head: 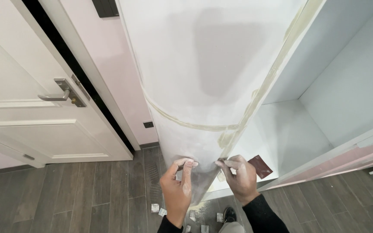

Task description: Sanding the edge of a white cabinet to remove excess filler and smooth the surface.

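Left hand: my left hand (178, 190) is at 6 o'clock in view, fingers curled, fingertips pressed flat on the low end of the plastered wall panel (203, 73); whether it pinches anything I cannot tell.
Right hand: my right hand (239, 177) is just beside it, toward 5 o'clock, closed round something small at the panel's corner edge; what it grips is hidden by my fingers.
Wall panel: it fills the view from 12 o'clock down to my hands, grey-white filler with yellowish tape lines (186, 123) crossing it and running down its right edge.
Sandpaper: one dark red sheet (260, 166) lies on the white shelf floor (281, 133), just right of my right hand.
Risk, edge: I judge that hard pressure at the corner could chip the filler or lift the tape.
Risk, footing: scraps on the floor could slide under my shoe (229, 214) as I lean.
Risk, dust: powder already coats both hands, so my hold may slip.
Count: two hands, one sandpaper sheet, one door (31, 129) with one lever handle (59, 92) at 9 o'clock, about six pale scraps (155, 208) on the dark plank floor (87, 194).
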